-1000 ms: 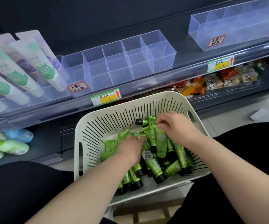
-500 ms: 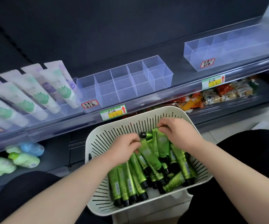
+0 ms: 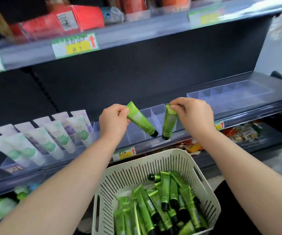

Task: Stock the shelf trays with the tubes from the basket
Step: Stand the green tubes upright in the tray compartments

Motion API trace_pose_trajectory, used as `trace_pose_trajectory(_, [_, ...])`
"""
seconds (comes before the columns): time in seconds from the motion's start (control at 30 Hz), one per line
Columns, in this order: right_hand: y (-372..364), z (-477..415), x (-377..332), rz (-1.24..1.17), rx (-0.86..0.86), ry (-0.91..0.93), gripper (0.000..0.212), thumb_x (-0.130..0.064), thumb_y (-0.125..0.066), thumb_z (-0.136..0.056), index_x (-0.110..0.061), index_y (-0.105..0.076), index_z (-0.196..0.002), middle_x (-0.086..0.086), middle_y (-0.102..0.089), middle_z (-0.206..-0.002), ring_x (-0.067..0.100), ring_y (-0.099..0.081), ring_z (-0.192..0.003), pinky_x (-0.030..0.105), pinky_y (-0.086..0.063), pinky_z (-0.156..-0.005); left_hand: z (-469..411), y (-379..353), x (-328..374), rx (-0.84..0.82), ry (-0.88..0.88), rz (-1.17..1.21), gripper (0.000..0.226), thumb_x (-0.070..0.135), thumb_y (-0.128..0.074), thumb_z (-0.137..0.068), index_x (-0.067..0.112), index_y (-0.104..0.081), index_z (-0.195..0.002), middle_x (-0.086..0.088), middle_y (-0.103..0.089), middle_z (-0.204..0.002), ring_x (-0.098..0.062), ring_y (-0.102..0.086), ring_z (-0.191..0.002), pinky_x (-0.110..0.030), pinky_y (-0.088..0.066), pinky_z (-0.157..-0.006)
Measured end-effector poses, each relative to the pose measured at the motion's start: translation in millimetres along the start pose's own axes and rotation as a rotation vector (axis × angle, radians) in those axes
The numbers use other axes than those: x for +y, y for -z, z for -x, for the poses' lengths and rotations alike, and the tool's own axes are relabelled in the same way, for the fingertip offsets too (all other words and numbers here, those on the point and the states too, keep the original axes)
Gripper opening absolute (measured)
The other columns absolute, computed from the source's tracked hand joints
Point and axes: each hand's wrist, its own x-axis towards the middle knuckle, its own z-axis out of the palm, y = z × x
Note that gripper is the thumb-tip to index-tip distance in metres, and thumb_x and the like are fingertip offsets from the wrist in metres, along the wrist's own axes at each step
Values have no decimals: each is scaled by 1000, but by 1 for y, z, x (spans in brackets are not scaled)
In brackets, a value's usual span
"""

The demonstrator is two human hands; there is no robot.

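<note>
Left grip (image 3: 114,121) pinched a green tube (image 3: 141,119) by its crimped end, cap pointing down-right. Right grip (image 3: 194,116) pinched a second green tube (image 3: 169,122), cap down. Both caps sat at the clear divided tray (image 3: 159,111) on the shelf (image 3: 281,83); contact unclear. Remaining tubes (image 3: 170,200) lay in the white basket (image 3: 137,160) below.

We note glossy green tubes (image 3: 155,206) with black caps in a matt, slotted plastic basket (image 3: 128,173); the shelf trays (image 3: 155,114) are clear, smooth plastic.
</note>
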Motion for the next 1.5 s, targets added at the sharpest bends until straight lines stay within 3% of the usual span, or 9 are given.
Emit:
trace_pose_trajectory(0.17, [3, -48, 5, -7, 40, -22, 21, -32, -50, -96, -33, -68, -108, -3, -70, -104, 26, -61, -99, 34, -45, -73, -42, -39, 12, 96, 12, 45, 27, 21, -56, -84, 34, -63, -62, 3, -69, -66, -24, -70, -69, -44, -59, -71])
trace_pose_trajectory(0.3, [-7, -77, 14, 16, 32, -7, 22, -34, -49, -96, -34, -67, -109, -6, -69, -105, 24, -60, -99, 34, -45, -74, -77, -70, 29, 116, -40, -31, 21, 19, -54, -90, 29, -67, -77, 3, -69, -78, -23, -68, -76, -38, -57, -72])
trace_pose_trajectory(0.4, [-17, -93, 20, 15, 35, 19, 21, -32, -48, -97, -31, -66, -107, -6, -68, -101, 22, -60, -95, 33, -44, -71, -94, -87, 40, 57, -135, -233, 20, 16, -51, -95, 21, -70, -92, 3, -66, -84, -19, -60, -79, -30, -48, -68])
trace_pose_trajectory(0.63, [-42, -121, 28, -139, 20, 70, 18, -20, -48, -95, -21, -65, -101, 0, -64, -92, 22, -58, -86, 40, -49, -73, -113, -117, 33, -194, -144, -448, 22, 16, -53, -90, 23, -73, -90, -3, -68, -86, -26, -61, -81, -29, -46, -65])
trace_pose_trajectory(0.87, [-55, -132, 26, -151, 26, 111, 18, -15, -50, -94, -15, -66, -100, 4, -63, -89, 24, -57, -84, 40, -49, -70, -112, -108, 18, -232, -225, -368, 25, 21, -59, -94, 26, -67, -117, -2, -71, -110, -24, -64, -103, -37, -52, -85])
trace_pose_trajectory(1.03, [-69, -132, 22, -73, -36, 107, 19, -18, -47, -96, -17, -64, -102, 4, -62, -93, 25, -56, -88, 38, -47, -67, -112, -92, 15, -220, -383, -567, 38, 20, -61, -93, 23, -55, -131, 0, -60, -129, -24, -56, -115, -38, -50, -88])
trace_pose_trajectory(1.33, [-94, -123, 33, 59, -164, 89, 23, -17, -45, -97, -16, -66, -106, 8, -62, -94, 30, -55, -92, 36, -44, -67, -110, -74, 19, -267, -499, -739, 40, 21, -57, -95, 25, -51, -135, 8, -50, -139, -18, -43, -125, -37, -46, -92])
trace_pose_trajectory(1.5, [-89, -120, 29, 92, -99, 131, 24, -21, -46, -98, -16, -63, -113, 8, -63, -105, 30, -51, -99, 39, -42, -75, -100, -68, 23, -276, -507, -723, 39, 21, -57, -95, 26, -52, -134, 9, -51, -138, -17, -43, -125, -37, -46, -94])
